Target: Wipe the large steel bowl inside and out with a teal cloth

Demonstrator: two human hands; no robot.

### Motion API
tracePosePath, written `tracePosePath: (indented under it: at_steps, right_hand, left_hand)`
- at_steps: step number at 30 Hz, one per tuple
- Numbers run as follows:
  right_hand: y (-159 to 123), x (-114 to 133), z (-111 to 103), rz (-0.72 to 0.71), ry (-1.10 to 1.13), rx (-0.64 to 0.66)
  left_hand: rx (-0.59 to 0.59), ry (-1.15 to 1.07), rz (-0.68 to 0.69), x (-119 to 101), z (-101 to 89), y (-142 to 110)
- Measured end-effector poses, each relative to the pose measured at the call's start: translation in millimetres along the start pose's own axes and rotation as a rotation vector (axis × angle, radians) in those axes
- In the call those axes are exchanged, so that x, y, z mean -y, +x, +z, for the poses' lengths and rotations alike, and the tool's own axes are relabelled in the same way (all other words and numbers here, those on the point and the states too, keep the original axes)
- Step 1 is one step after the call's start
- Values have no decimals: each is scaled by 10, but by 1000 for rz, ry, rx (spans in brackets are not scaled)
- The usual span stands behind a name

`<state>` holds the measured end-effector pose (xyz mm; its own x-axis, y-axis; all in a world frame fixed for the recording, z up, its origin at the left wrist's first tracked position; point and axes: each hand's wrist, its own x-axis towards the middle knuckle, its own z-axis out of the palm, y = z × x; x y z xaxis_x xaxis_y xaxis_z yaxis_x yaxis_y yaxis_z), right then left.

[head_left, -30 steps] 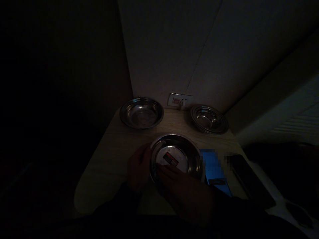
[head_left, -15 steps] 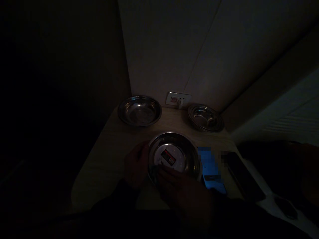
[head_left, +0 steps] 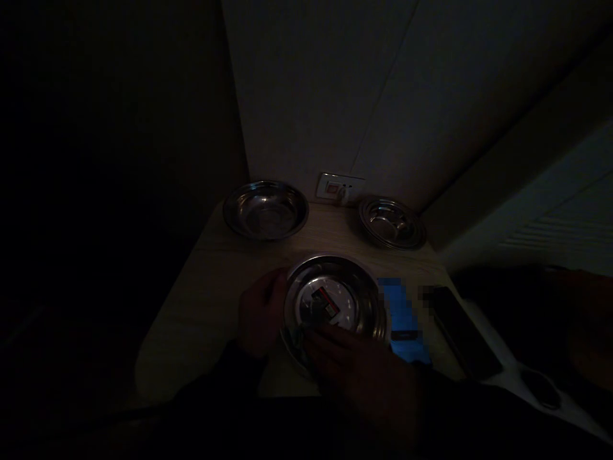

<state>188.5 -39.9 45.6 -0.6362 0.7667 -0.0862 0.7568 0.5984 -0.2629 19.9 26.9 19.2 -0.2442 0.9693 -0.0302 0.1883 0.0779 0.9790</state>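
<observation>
A shiny metal bowl (head_left: 366, 300) is on the table in front of me, with a dark, red-edged label (head_left: 326, 304) on its inner bottom. My left hand (head_left: 263, 313) is closed on the bowl's left rim, its thumb partly in shadow. Over the near side of the bowl lies my right hand (head_left: 359, 367), pressing a small greenish cloth (head_left: 297, 340) against the near-left inner wall and rim. Its fingers point left and are held together. Dim light hides most of the cloth and the fingertips.
Another metal bowl (head_left: 265, 214) stands at the table's back left. A stack of metal bowls (head_left: 395, 227) is at the back right, near a wall socket (head_left: 340, 187). Right of my bowl lie a lit phone (head_left: 405, 319), a long dark object (head_left: 467, 335) and a dark oval object (head_left: 541, 388).
My right hand and the cloth have shifted slightly down along the bowl's inner wall. The label is turned a little. The whole view has shifted slightly.
</observation>
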Motion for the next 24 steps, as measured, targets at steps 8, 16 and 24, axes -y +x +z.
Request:
tracePosePath:
  at_steps: [8, 16, 24]
  right_hand:
    - [160, 89, 291, -66, -96, -249]
    - [295, -69, 237, -46, -111, -327]
    - [188, -154, 112, 31, -4, -166]
  left_hand:
    - [85, -81, -62, 21, -52, -8]
    - [-56, 98, 86, 42, -64, 34]
    - [-140, 168, 168, 58, 43, -69]
